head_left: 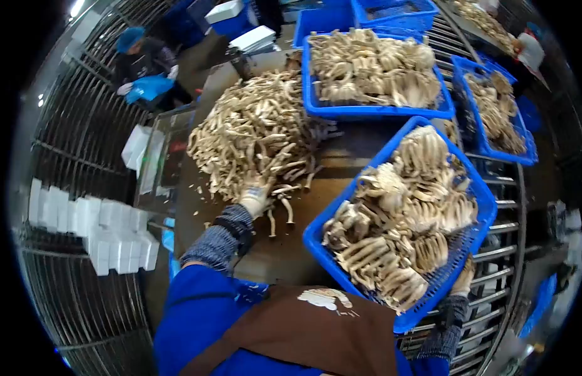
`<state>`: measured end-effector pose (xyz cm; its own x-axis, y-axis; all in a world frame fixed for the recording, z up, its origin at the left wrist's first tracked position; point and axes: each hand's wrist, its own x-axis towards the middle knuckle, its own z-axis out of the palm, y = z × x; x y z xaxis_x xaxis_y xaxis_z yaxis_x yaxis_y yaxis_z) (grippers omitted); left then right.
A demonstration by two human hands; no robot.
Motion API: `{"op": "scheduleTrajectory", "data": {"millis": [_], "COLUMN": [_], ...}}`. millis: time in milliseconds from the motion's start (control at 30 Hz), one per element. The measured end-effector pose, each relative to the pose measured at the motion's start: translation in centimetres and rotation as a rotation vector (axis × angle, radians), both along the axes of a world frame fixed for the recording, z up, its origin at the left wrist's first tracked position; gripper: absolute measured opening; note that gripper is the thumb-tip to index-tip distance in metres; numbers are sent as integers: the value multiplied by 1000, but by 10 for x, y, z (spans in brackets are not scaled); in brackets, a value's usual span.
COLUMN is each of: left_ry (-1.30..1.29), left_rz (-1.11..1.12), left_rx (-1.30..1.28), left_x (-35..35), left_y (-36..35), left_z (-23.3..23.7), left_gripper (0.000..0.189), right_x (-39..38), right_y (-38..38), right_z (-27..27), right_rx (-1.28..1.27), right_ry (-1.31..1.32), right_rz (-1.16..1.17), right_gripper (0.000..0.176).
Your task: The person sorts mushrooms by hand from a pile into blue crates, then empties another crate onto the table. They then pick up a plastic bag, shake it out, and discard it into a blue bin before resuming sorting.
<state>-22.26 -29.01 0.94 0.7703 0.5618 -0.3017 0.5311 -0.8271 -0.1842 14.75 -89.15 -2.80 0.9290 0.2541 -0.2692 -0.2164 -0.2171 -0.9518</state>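
My left hand point(254, 199), in a pale glove, reaches into the lower edge of a big heap of loose mushrooms point(253, 128) on the metal table point(285, 254). Its fingers are hidden among the stems, and a few single mushrooms lie just beside it. On the other side, my right hand point(464, 280) grips the right rim of a blue plastic crate point(333, 274). That crate sits tilted at an angle across the table edge and the rollers, with bunches of mushrooms point(422, 207) lying in rows inside.
Behind it stands another full blue crate point(379, 113), with one more point(501, 153) at the right. A roller conveyor point(501, 250) runs along my right. White foam boxes point(119, 241) are stacked at left. A person point(144, 66) in a blue cap holds a blue bag.
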Motion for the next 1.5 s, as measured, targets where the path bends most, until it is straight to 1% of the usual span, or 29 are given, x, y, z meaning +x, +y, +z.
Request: {"op": "scheduleTrajectory", "data": {"millis": [33,100,133,167,233,267,300,333,367,433,467,533,633,667,733,767,833,933,967,1033,1067,1100,1133,1200,1233,1300,1400,1433,1500], "left_ry": [-30,-166,-276,-243,-534,-641,-734,-786,-853,-966,-965,-1048,-1045,-1027,-1028,-1161,-1014,-1091,-1120,-1148,-1150,-1095,-1027,-926,-923,-854,-913,-936,-939], "left_rz": [46,23,-56,-56,-36,64,165,-80,9,83,63,148,107,123,139,231,234,155,105,-124,-205,-289,-331,-418,-411,-465,-428,-401,-314], "left_rx": [-75,-148,12,2,-392,-717,-1044,-732,-703,-739,-763,-884,-955,-955,-1046,-1166,-1086,-974,-953,-708,-707,-840,-796,-751,-754,-620,-569,-535,-515], "left_x": [-4,-5,-1,0,10,13,18,20,23,26,27,22,21,20,22,21,22,21,17,1,-7,-13,-23,-35,-37,-35,-27,-23,-19], "left_y": [0,-28,-48,-61,-87,-108,-131,-140,-151,-155,-153,-151,-138,-133,-120,-126,-115,-108,-106,-110,-111,-110,-112,-113,-112,-112,-128,-131,-134], "left_z": [-7,18,26,19,2,0,7,-22,-14,-35,-45,-63,-83,-90,-96,-95,-73,-77,-71,-53,-54,-56,-58,-58,-56,-51,-49,-52,-60], "left_gripper": [84,85,82,80,77,77,76,72,66,56,56,49,46,45,41,39,37,33,33,35,44,59,69,89,89,97,100,100,89], "right_x": [1,-8,-22,-18,-39,-36,-44,-55,-69,-81,-74,-84,-105,-104,-122,-125,-137,-140,-143,-149,-149,-150,-152,-158,-160,-144,-146,-149,-155], "right_y": [-12,-5,8,-12,-1,-12,-15,-11,-1,10,-4,1,34,24,39,33,49,66,69,78,77,79,80,86,93,72,68,72,77], "right_z": [5,18,37,12,37,22,32,53,76,104,101,129,191,183,196,192,211,216,223,230,226,223,219,227,231,208,213,218,239], "right_rx": [-47,-2,23,22,-100,-13,-22,-203,-387,-16,-309,-642,-571,-712,-531,-467,-554,-573,-456,-457,-460,-460,-458,-398,-332,-351,-508,-395,-683], "right_ry": [-37,-21,-79,-64,-190,-172,-181,-346,-504,-211,-530,-835,-561,-800,-692,-635,-574,-729,-449,-398,-390,-526,-663,-536,-418,-471,-687,-595,-856], "right_rz": [-4,-6,-23,-42,-5,-94,-112,-47,14,-184,-71,46,33,90,-15,-71,-40,-87,-136,-166,-163,-164,-163,-209,-262,-220,-184,-218,70], "right_gripper": [42,39,40,40,40,38,38,37,37,35,33,31,29,33,35,35,35,34,36,37,37,38,38,37,37,36,36,31,28]}}
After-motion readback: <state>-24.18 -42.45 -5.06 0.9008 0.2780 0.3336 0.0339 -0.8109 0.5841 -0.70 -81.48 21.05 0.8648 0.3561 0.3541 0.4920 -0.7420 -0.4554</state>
